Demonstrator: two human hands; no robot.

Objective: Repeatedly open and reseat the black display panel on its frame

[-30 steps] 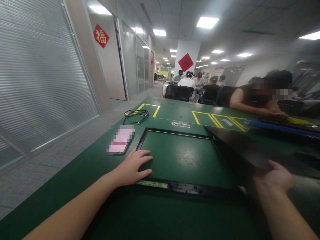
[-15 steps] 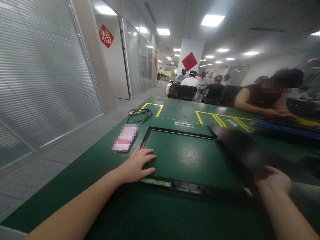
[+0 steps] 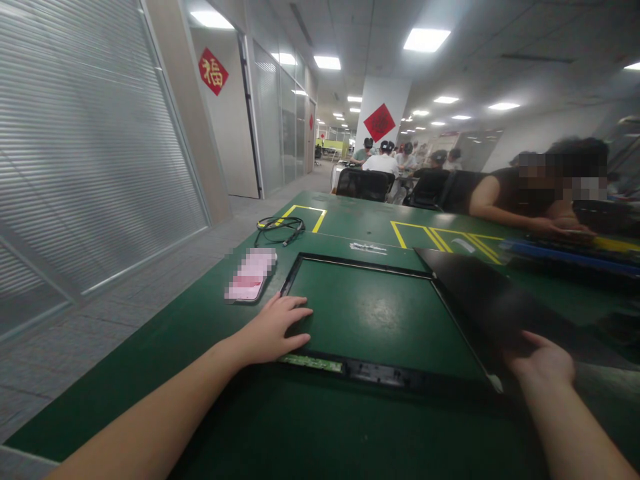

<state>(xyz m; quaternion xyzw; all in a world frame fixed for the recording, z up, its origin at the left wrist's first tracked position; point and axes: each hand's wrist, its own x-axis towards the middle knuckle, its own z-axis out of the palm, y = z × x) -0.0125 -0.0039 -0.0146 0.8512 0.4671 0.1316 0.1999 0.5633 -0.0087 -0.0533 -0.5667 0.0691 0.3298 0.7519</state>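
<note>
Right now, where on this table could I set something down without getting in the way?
The table looks bare between the phone and left forearm, and on the near side of the frame, between both forearms. Inside the frame is bare too, though the left hand reaches over its edge. The right is crowded: right hand, panel, blue item.

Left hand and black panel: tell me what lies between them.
Head view: green tabletop, seen inside the black frame, then the frame's right side, lie between the left hand and the panel.
</note>
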